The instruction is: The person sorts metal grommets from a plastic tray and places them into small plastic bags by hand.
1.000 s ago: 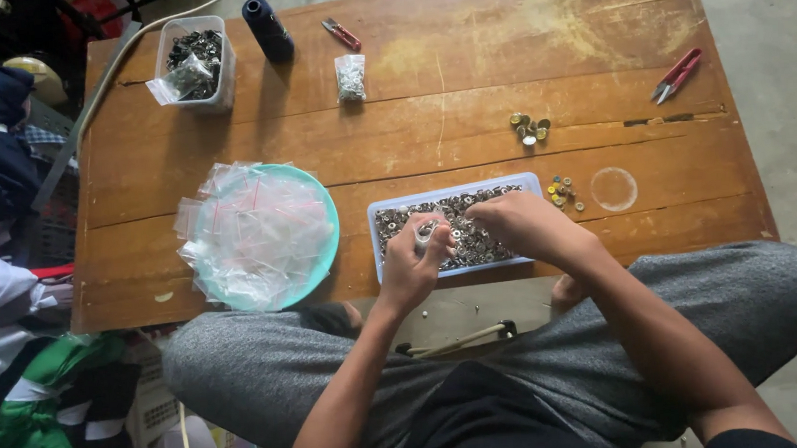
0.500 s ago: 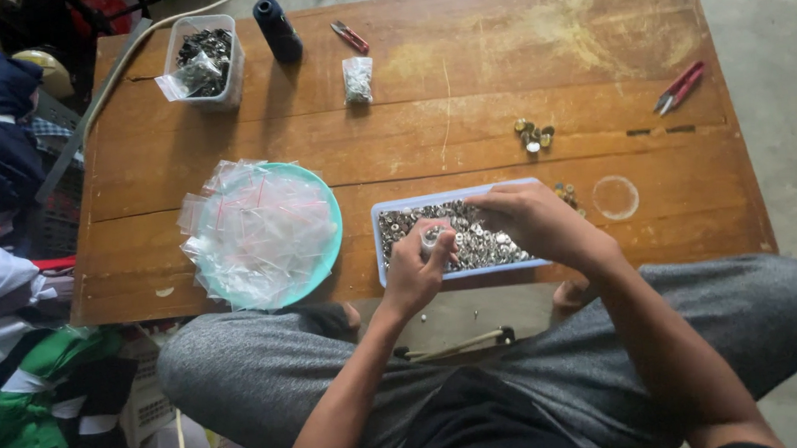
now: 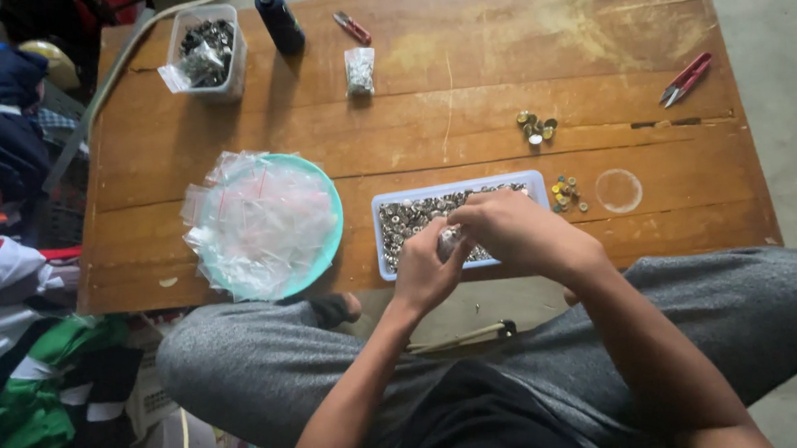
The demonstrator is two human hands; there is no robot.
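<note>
1. The left hand [image 3: 424, 271] and the right hand [image 3: 505, 232] met over the near half of the shallow tray [image 3: 537, 181], which was filled with small metal snaps. Between them they pinched a small clear bag [image 3: 448, 242].
2. The left fingers were curled narrowly around the bag. The right fingers were bent down over its top; whether they held a snap could not be told, as the hand hid its own fingertips.
3. Risk of spillage: the tray lay close to the near edge of the low wooden table [image 3: 498, 45], directly above the person's lap. A downward press or a tug on the tray wall could, in all likelihood, tip snaps off the edge.
4. Risk of loss: the bag was thin and its mouth was hidden; a loose grip could let the contents drop back into the tray or beyond it.
5. Risk of scatter: two small groups of brass-coloured snaps [image 3: 536, 128] lay loose just right of and beyond the tray, beside a clear round lid [image 3: 619, 190]. A sweep of the right forearm could roll them away.
6. Open room: the far and right parts of the table were mostly bare, with red snips [image 3: 687, 78] near the right edge.
7. To the left, a teal bowl [image 3: 324, 201] heaped with clear bags lay just beside the tray, restricting leftward movement.
</note>
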